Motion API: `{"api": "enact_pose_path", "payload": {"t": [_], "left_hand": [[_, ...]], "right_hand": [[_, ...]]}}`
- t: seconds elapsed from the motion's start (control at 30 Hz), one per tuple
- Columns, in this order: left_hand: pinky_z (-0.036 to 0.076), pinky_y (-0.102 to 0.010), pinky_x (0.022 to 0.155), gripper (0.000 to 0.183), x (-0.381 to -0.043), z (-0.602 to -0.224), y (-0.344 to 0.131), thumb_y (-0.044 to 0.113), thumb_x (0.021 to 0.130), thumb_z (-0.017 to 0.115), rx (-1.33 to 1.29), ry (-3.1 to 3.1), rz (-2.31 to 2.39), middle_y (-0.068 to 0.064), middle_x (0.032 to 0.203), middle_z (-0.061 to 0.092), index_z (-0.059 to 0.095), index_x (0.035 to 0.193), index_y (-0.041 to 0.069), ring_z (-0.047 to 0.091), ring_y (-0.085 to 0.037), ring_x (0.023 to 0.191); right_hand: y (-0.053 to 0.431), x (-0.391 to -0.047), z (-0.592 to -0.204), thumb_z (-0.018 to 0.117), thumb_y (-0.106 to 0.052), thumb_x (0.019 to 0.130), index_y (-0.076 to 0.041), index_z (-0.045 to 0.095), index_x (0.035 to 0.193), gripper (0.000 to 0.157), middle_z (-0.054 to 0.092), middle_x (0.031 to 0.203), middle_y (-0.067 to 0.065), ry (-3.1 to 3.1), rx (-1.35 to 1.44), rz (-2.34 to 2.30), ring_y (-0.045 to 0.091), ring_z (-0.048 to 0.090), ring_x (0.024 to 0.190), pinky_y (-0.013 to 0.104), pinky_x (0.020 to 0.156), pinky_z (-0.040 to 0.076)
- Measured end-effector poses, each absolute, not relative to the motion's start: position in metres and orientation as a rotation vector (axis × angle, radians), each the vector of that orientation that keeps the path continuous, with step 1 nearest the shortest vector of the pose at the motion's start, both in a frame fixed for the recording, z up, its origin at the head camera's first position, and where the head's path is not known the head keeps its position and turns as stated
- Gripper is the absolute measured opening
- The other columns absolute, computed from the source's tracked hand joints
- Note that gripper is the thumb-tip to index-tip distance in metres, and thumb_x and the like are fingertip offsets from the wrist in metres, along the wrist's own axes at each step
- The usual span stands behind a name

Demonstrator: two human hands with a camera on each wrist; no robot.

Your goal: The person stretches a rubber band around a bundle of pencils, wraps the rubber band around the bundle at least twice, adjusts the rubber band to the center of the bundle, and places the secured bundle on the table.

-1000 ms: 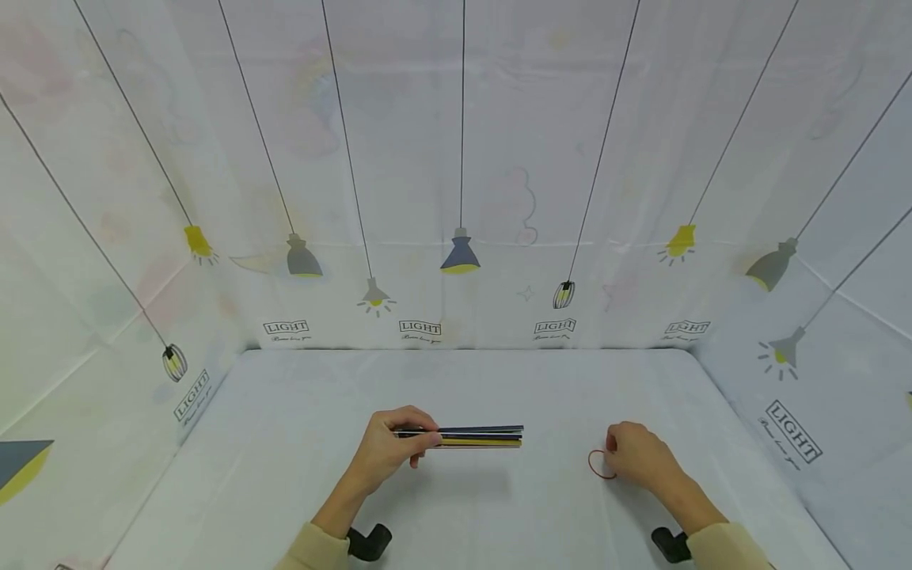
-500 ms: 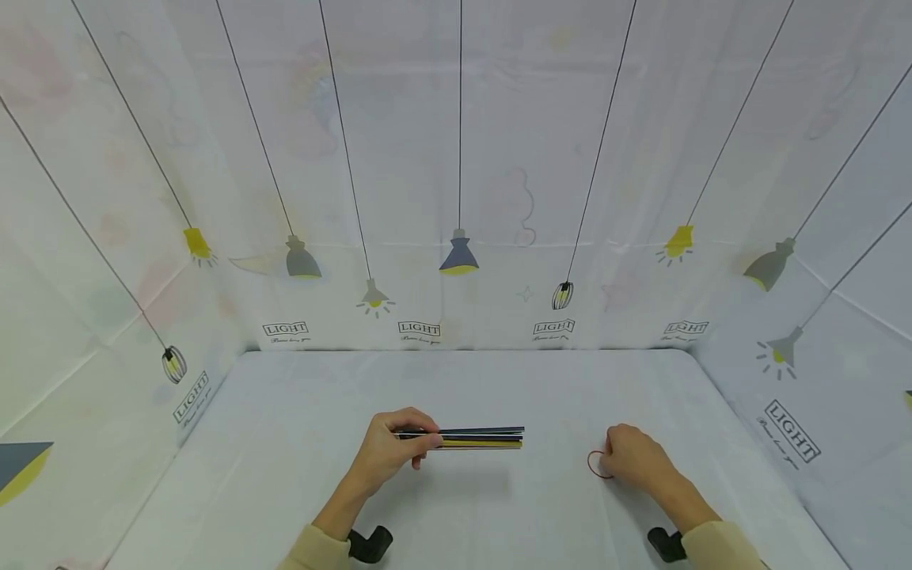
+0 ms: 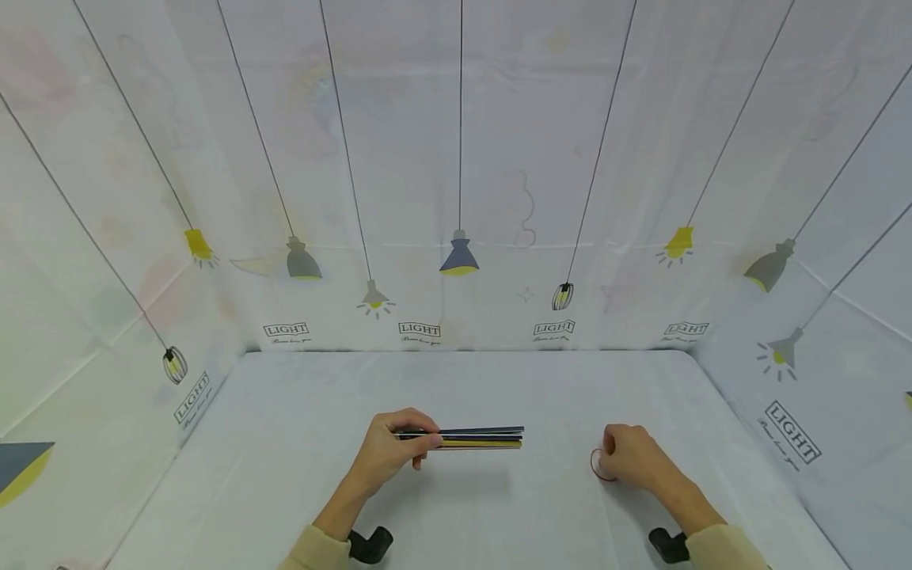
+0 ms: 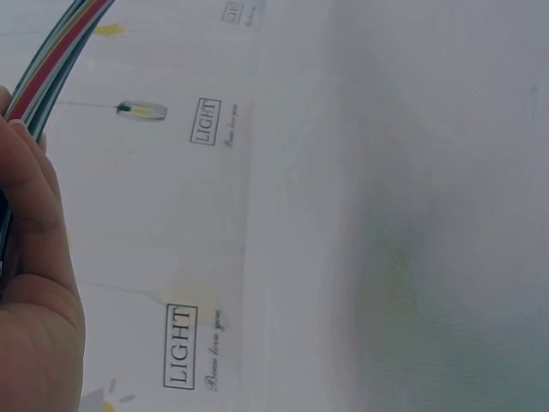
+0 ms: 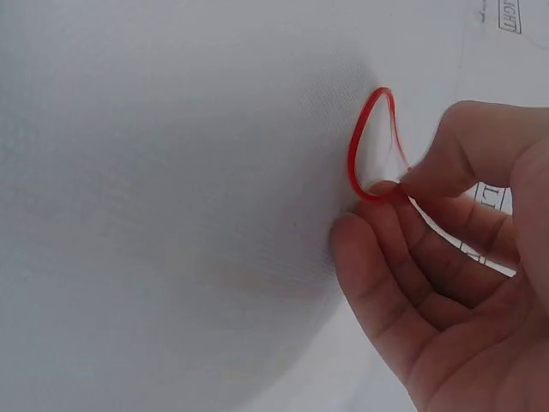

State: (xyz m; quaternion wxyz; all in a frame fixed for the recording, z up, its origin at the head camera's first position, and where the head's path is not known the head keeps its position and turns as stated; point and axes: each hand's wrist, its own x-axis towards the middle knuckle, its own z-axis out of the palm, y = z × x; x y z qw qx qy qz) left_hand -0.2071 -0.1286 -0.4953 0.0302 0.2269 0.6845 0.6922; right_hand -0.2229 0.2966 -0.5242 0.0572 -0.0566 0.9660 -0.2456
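Note:
My left hand pinches one end of a bundle of long thin sticks or strips between thumb and fingers. The bundle points to the right, above its shadow on the table. Dark, yellow, red and pale pieces show in it; the left wrist view catches the coloured strips at its upper left corner. Apart from it, on the right, my right hand holds a thin red rubber band between thumb and forefinger. The band hangs as an open loop, and the other fingers are loosely curled below it.
A white cloth covers the table. White curtains printed with hanging lamps and the word LIGHT stand behind and on both sides. Black curved pieces sit at both wrists by the sleeves.
The red band's loop has turned slightly, and the right hand has shifted only a little. The left hand and its bundle stay about where they were.

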Motion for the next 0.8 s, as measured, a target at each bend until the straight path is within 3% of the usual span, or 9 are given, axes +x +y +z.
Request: {"api": "enact_pose_path", "payload": {"t": [0.17, 0.37, 0.5, 0.8], "left_hand": [[0.053, -0.025, 0.052, 0.016, -0.207, -0.496, -0.129, 0.009, 0.087, 0.082, 0.678, 2.107, 2.135, -0.011, 0.085, 0.068, 0.075, 0.097, -0.001, 0.058, -0.015, 0.058], [0.053, -0.026, 0.051, 0.016, -0.207, -0.496, -0.128, 0.008, 0.087, 0.082, 0.681, 2.103, 2.137, -0.012, 0.087, 0.069, 0.075, 0.097, -0.001, 0.058, -0.014, 0.058], [0.052, -0.026, 0.051, 0.016, -0.207, -0.495, -0.128, 0.009, 0.087, 0.082, 0.686, 2.107, 2.133, -0.013, 0.087, 0.069, 0.075, 0.097, 0.0, 0.058, -0.014, 0.058], [0.053, -0.027, 0.051, 0.016, -0.208, -0.495, -0.128, 0.011, 0.087, 0.082, 0.675, 2.117, 2.124, -0.013, 0.084, 0.069, 0.075, 0.096, 0.0, 0.058, -0.015, 0.057]], "right_hand": [[0.296, -0.221, -0.525, 0.067, -0.001, 0.072, -0.006, 0.06, 0.085, 0.015, 0.056, 0.071, 0.003, 2.911, -0.177, -0.801, 0.019, 0.052, 0.061, 0.033, 0.051, 0.044], [0.293, -0.22, -0.523, 0.07, -0.009, 0.078, -0.005, 0.062, 0.083, 0.01, 0.057, 0.073, 0.003, 2.901, -0.095, -0.706, 0.019, 0.053, 0.065, 0.033, 0.055, 0.045], [0.29, -0.218, -0.522, 0.075, -0.015, 0.082, -0.006, 0.062, 0.081, 0.016, 0.056, 0.072, 0.004, 2.898, -0.073, -0.688, 0.019, 0.053, 0.066, 0.034, 0.057, 0.045], [0.284, -0.217, -0.514, 0.07, -0.006, 0.083, -0.008, 0.065, 0.083, 0.005, 0.057, 0.073, 0.001, 2.899, -0.169, -0.753, 0.017, 0.053, 0.066, 0.032, 0.056, 0.047]]}}
